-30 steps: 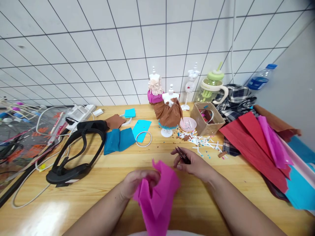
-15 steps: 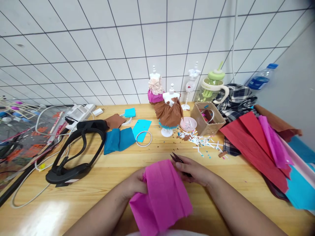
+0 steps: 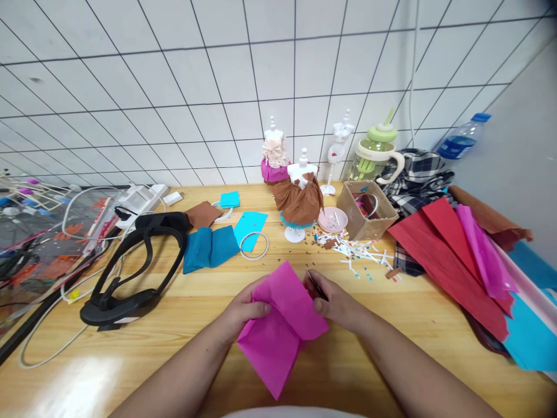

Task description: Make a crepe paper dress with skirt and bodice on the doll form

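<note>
Left hand point(image 3: 243, 316): fingers closed on a magenta sheet point(image 3: 278, 331), thumb pressed flat on its upper face, the rest tucked behind and mostly hidden. Right hand point(image 3: 339, 305): fingers curled round a dark pointed tool point(image 3: 319, 285), tip up and leftward; cannot tell whether they also pinch the sheet's right edge just beside them. Sheet is creased and folded, held between the hands above the wooden surface point(image 3: 174, 319), one corner hanging toward six o'clock.

Clock centred on sheet, twelve at the tiled wall point(image 3: 270, 75). Eleven: white ring point(image 3: 255, 258), lying partly over a light-blue sheet point(image 3: 250, 223). Ten to eleven: folded teal piece point(image 3: 211, 249). Between nine and ten: black headset frame point(image 3: 117, 310). Just past twelve: mannequin in a brown skirt point(image 3: 298, 203), upright. One: pale pink dish point(image 3: 322, 220), white scraps point(image 3: 354, 248) strewn beside it. Between one and two: brown open box point(image 3: 373, 225). Between two and three: red sheets point(image 3: 448, 261), overlapping.
</note>
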Motion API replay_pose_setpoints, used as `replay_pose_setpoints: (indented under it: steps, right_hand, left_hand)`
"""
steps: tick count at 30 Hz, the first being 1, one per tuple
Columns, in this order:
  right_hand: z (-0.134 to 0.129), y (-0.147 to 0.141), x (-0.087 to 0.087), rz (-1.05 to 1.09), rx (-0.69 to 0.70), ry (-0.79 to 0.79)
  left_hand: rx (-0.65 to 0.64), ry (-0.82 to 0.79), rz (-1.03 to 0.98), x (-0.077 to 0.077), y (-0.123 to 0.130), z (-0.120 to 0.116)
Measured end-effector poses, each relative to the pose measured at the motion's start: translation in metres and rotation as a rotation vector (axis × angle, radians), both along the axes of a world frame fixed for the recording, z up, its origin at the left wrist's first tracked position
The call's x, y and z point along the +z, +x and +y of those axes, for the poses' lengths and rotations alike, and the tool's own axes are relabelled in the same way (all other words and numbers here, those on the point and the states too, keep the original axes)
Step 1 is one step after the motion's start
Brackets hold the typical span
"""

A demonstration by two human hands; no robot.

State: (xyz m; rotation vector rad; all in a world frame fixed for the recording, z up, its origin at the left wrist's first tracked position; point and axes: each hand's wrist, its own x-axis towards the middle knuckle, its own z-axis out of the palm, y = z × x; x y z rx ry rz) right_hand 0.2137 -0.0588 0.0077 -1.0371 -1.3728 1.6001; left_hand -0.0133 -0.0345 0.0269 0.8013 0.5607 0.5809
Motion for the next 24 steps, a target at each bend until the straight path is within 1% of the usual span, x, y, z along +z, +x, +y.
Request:
replay_pose_setpoints:
  steps: [1,3,5,6,7,9,11,14,16,18,20,21,24]
  right_hand:
    - [0.0,-0.001,0.002,-0.024,0.003,-0.01]
    - [0.0,-0.001,0.005,-0.029,0.012,-0.044]
    - [0.001,0.0,0.006,0.005,0.024,-0.068]
    - [0.002,0.001,0.006,0.019,0.029,-0.076]
    - [0.004,0.003,0.005,0.027,0.025,-0.086]
    - [0.007,0.009,0.004,0.038,-0.002,-0.109]
    - [0.009,0.016,0.004,0.059,-0.059,-0.126]
    - [0.012,0.025,0.007,0.051,-0.175,-0.12]
    - [0.013,0.027,0.01,0.034,-0.238,-0.104]
    - [0.012,0.026,0.012,0.015,-0.267,-0.095]
    - [0.01,0.022,0.011,-0.01,-0.237,-0.133]
    - [0.008,0.019,0.01,-0.021,-0.189,-0.176]
    - [0.002,0.01,0.005,0.004,0.029,-0.324]
  left_hand:
    - [0.037,0.038,0.052,-0.002,0.0,0.0]
    - [0.11,0.195,0.163,-0.006,-0.001,0.002]
    - [0.132,0.353,0.234,-0.01,-0.002,0.004]
    - [0.118,0.376,0.252,-0.012,-0.003,0.004]
    - [0.089,0.345,0.263,-0.013,-0.004,0.004]
    - [0.027,0.191,0.271,-0.015,-0.006,0.003]
    - [0.004,0.066,0.274,-0.014,-0.007,0.001]
    - [-0.015,0.035,0.254,-0.01,-0.007,0.002]
    - [-0.078,0.008,0.224,-0.006,-0.007,0.003]
    - [-0.132,-0.034,0.193,-0.003,-0.008,0.003]
    - [-0.144,-0.077,0.167,-0.002,-0.01,0.003]
    - [-0.139,-0.097,0.148,-0.002,-0.012,0.003]
    - [-0.128,-0.134,0.087,-0.004,-0.016,0.003]
